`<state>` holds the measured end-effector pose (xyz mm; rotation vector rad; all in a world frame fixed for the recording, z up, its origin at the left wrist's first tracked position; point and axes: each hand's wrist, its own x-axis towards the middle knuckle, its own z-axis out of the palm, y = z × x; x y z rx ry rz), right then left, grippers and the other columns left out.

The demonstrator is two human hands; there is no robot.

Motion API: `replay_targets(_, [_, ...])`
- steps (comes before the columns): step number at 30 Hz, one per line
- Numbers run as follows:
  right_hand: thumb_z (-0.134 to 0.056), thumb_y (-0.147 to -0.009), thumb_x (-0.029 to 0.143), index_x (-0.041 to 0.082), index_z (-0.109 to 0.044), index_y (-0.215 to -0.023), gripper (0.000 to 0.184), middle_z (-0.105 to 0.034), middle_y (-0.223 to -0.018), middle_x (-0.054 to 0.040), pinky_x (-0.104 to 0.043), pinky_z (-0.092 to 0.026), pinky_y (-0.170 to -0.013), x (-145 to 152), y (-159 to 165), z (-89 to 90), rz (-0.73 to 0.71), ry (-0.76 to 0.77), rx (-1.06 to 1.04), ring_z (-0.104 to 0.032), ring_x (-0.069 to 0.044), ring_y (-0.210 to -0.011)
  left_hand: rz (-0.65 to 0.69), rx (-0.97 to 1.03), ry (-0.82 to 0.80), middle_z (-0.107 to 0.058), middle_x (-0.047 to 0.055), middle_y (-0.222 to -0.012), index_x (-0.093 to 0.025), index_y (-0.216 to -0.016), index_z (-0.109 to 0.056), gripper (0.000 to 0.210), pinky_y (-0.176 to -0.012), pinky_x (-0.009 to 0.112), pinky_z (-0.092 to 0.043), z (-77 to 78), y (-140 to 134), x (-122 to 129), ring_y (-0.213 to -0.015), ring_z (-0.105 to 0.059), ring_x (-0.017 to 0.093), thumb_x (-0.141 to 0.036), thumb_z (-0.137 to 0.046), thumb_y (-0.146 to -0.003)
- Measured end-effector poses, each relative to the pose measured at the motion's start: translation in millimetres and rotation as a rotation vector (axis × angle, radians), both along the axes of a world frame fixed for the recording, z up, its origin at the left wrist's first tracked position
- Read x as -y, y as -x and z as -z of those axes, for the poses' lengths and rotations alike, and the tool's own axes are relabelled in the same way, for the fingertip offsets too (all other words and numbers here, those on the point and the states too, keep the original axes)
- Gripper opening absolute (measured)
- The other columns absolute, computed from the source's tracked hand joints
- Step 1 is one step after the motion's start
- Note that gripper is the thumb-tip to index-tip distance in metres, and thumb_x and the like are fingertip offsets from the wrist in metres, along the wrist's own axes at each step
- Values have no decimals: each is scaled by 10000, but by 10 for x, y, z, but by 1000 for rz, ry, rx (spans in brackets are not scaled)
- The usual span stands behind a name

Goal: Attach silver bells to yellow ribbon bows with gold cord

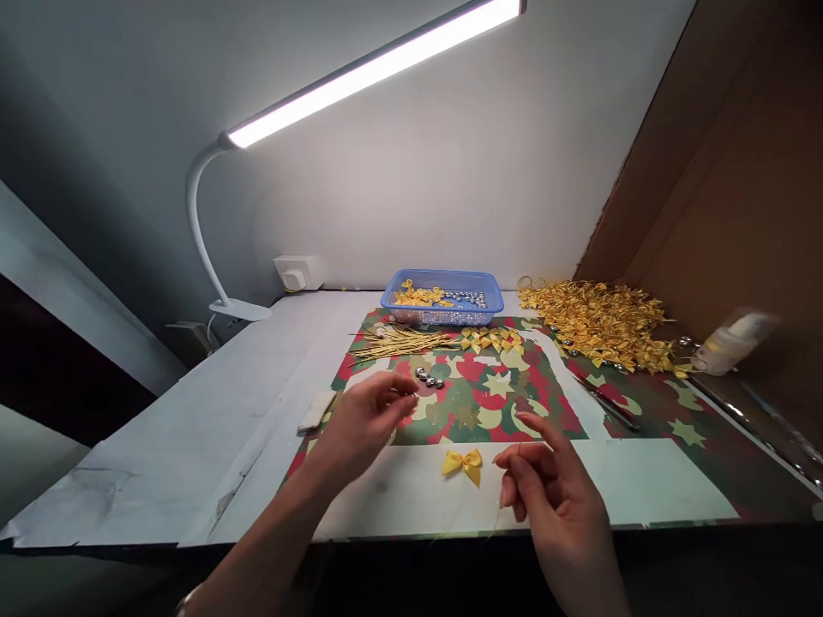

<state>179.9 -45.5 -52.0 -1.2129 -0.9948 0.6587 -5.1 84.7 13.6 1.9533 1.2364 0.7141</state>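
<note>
My left hand [366, 420] hovers over the patterned paper, fingertips pinched together close to a few small silver bells [429, 378]; whether it holds something tiny I cannot tell. My right hand [546, 480] is near the table's front edge, thumb and forefinger pinching a thin gold thread [501, 510] that hangs down. A single yellow ribbon bow [463, 464] lies on the white sheet [643, 488] between the two hands, touching neither.
A blue basket [442, 297] with bows and bells stands at the back. Gold threads [402, 343] and a row of bows [492, 339] lie before it. A large bow pile [597, 321], scissors [608, 405], a bottle [733, 341] sit right; a lamp [360, 73] overhead.
</note>
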Motion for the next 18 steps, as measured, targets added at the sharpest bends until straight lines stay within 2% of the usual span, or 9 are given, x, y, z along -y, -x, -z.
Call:
replay_targets(2, [-590, -958, 343, 214, -620, -1062, 169, -703, -749, -18, -212, -518, -496, 76, 81, -66, -65, 14, -123, -627, -126, -553, 29, 135, 103, -692, -2, -748, -223, -962, -708, 189, -679, 292, -575, -35, 11, 285, -751, -680, 192, -390, -658, -886])
replay_targets(4, [-603, -952, 326, 206, -664, -913, 140, -678, -670, -5, -221, -524, -527, 138, 164, -145, -128, 12, -148, -604, -122, -540, 33, 247, 172, -718, -8, -848, -236, -890, -723, 136, -712, 262, -578, -52, -1, 541, -797, -682, 175, -354, -729, -822])
replay_targets(8, [-603, -946, 255, 234, -725, -880, 140, -615, -772, -7, -236, -497, -584, 198, 265, -234, -152, -145, 2, -592, -115, -618, -50, 644, 447, -742, -36, -770, -247, -848, -774, 176, -672, 185, -562, -81, -66, 867, -695, -671, 124, -186, -819, -689])
replay_targets(12, [-605, -941, 214, 257, -730, -892, 142, -583, -770, 3, -217, -451, -561, 196, 283, -203, -123, -157, 155, -570, -113, -645, -119, 747, 473, -763, -32, -722, -251, -862, -784, 244, -648, 147, -555, -121, -118, 981, -691, -679, 122, -131, -822, -653])
replay_targets(18, [-586, -941, 159, 255, -723, -919, 169, -576, -780, 10, -210, -431, -570, 190, 301, -144, -113, -159, 198, -561, -100, -637, -125, 774, 478, -772, -50, -725, -271, -825, -776, 244, -672, 145, -570, -140, -151, 1021, -728, -704, 132, -113, -803, -642])
